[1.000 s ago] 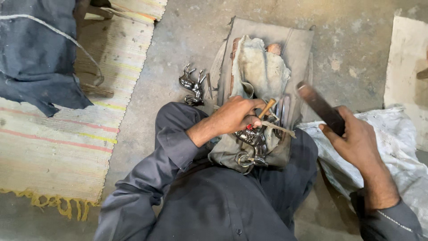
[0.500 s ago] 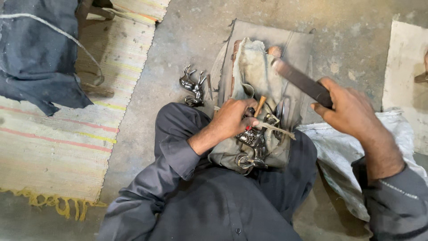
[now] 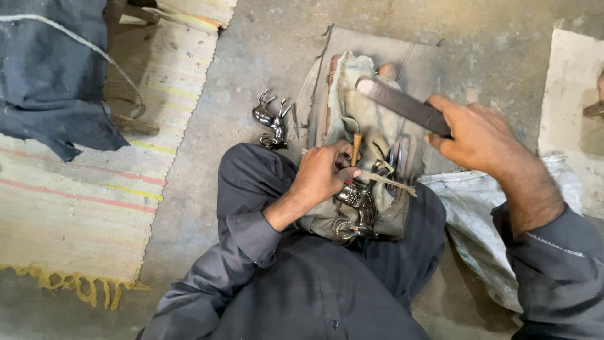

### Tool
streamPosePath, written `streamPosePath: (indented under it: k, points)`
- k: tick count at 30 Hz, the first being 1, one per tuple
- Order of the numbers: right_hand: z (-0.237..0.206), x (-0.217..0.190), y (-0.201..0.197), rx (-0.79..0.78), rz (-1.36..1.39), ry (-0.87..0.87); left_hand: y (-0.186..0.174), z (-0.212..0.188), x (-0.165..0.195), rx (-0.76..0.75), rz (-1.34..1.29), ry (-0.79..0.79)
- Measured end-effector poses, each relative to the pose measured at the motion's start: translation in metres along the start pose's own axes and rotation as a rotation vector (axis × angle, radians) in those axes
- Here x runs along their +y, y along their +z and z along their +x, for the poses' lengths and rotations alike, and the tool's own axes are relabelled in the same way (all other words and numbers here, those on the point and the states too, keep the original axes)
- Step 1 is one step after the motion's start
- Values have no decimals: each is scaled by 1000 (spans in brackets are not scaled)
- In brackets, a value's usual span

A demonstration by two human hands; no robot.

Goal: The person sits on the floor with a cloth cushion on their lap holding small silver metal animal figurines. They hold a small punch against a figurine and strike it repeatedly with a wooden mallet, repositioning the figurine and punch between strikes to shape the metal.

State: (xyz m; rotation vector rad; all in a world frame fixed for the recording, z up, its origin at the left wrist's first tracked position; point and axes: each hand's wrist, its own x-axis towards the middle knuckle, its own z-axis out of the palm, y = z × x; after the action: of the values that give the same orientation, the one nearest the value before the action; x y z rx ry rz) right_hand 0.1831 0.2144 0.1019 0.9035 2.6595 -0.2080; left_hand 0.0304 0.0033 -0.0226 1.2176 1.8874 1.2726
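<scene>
From the head view, the left hand is curled tight around a thin wooden-handled tool, pressing its tip onto a shiny metal figure. The figure is silvery and polished, with curved, ornate parts; it lies on a worn, dirty cloth pad over the person's lap, near the pad's lower edge. The right hand is closed fully around one end of a flat, dark metal bar, raised at a slant over the pad's upper part. On the concrete floor, just off the pad's left edge, sits another shiny horned animal figure. A striped mat lies at the left, a white sack at the right.
</scene>
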Motion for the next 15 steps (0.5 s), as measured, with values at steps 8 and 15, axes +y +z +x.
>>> streamPosePath:
  k: [8,15]
  points:
    - [7,-18,-7,-71,-220,-100,3,-13,-4,30,-103,-62]
    - [-7,-14,-7,105,-143,-187,6,-23,-9,92,-348,-116]
